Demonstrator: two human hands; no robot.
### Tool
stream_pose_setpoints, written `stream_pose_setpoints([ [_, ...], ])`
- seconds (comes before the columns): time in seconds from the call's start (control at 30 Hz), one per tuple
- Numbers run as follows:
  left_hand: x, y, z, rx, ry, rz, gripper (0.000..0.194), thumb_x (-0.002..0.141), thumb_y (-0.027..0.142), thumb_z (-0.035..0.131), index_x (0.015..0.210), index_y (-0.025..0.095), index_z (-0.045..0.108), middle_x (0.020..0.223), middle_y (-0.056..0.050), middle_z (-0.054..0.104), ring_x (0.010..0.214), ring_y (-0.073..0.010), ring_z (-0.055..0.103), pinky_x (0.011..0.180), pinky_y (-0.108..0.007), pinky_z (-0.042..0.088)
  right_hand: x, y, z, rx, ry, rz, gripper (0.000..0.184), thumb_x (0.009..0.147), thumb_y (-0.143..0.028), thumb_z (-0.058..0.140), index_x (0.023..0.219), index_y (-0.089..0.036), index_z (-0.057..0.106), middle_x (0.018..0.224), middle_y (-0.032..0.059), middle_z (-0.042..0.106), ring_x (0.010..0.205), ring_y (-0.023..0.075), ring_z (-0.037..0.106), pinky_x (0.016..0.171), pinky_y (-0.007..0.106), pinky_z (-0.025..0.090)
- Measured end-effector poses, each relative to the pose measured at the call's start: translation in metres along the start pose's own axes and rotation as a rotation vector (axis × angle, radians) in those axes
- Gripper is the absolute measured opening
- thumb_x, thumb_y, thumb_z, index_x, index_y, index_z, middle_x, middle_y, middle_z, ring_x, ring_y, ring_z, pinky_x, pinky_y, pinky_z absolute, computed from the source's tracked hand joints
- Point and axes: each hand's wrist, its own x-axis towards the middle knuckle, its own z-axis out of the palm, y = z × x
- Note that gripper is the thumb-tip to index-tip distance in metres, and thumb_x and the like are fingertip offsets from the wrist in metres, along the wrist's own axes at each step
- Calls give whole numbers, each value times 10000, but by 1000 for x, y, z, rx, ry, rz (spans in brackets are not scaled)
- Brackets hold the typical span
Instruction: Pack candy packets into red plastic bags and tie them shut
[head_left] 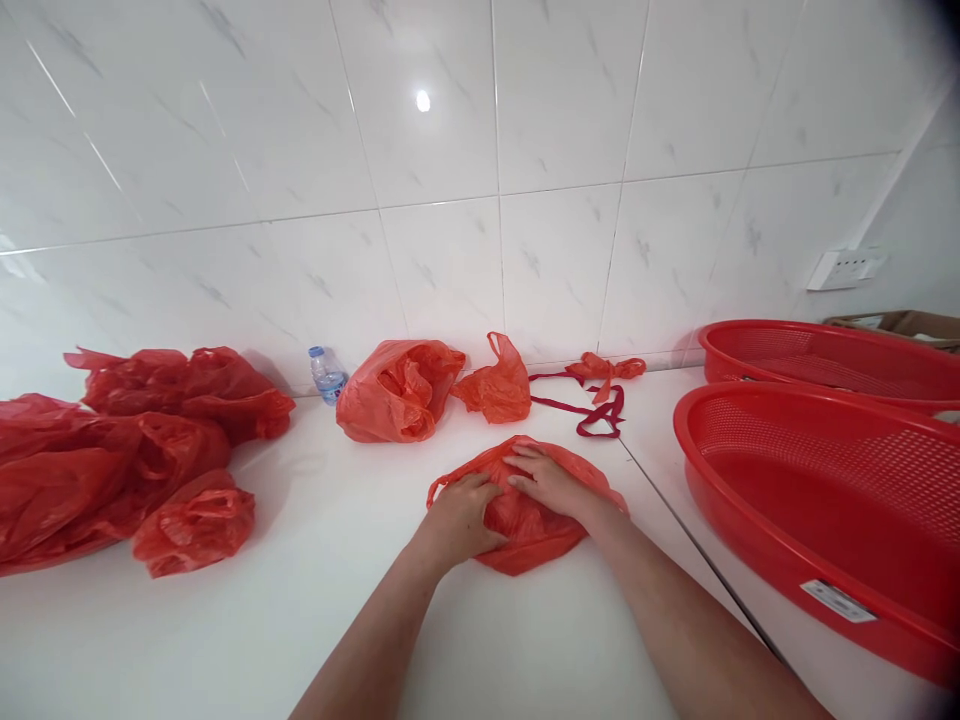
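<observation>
A red plastic bag (525,555) lies spread and crumpled on the white table, under both of my hands. My left hand (463,515) rests on its left part, thumb and fingers apart. On its upper middle lies my right hand (546,480), fingers stretched out and fairly flat. Behind this bag stand a bulky crumpled red bag (394,390) and a smaller red bag (499,385) with an upright handle loop.
At the left is a heap of red bags (97,470); a small water bottle (327,376) stands by the tiled wall. A dark red ribbon (600,412) lies behind my right hand. Red perforated baskets (750,535) occupy the right, beyond a table seam.
</observation>
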Motion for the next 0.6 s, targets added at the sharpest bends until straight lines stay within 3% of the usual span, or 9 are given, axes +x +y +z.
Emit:
stream_pose_setpoints([
  [0.13, 1, 7, -4, -1, 147, 20, 391, 663, 313, 711, 1042, 249, 642, 1129, -41, 637, 1035, -237, 581, 850, -337, 473, 4, 7, 6, 40, 5, 21, 444, 940, -388, 339, 1339, -239, 467, 1507, 1, 277, 1411, 141, 127, 1150, 344, 137],
  [0.23, 2, 15, -6, -18, 270, 77, 252, 795, 343, 595, 1014, 226, 638, 986, -46, 659, 923, -213, 594, 804, -334, 463, 5, 9, 9, 17, -5, 32, 470, 938, -404, 356, 1362, -218, 438, 1528, 17, 218, 1419, 166, 87, 1146, 332, 138],
  [0.3, 2, 20, -5, -9, 288, 107, 209, 839, 332, 531, 975, 218, 642, 895, -47, 655, 853, -205, 590, 763, -329, 454, 3, 6, 9, 7, -3, 24, 498, 924, -422, 388, 1372, -208, 424, 1532, 31, 205, 1420, 183, 82, 1138, 309, 156],
  [0.5, 1, 25, 8, -23, 10, 225, 62, 696, 240, 637, 693, 201, 588, 706, 5, 599, 639, -146, 538, 534, -254, 377, 2, 1, 6, -31, -12, 18, 541, 886, -372, 443, 1393, -191, 389, 1538, 54, 175, 1421, 180, 59, 1138, 325, 146],
  [0.6, 1, 25, 12, -21, -53, 217, 57, 673, 222, 622, 660, 198, 572, 712, 9, 594, 591, -128, 512, 491, -247, 331, 4, 4, 8, -46, -13, 25, 557, 864, -352, 462, 1393, -194, 388, 1539, 47, 175, 1422, 177, 44, 1144, 348, 132],
])
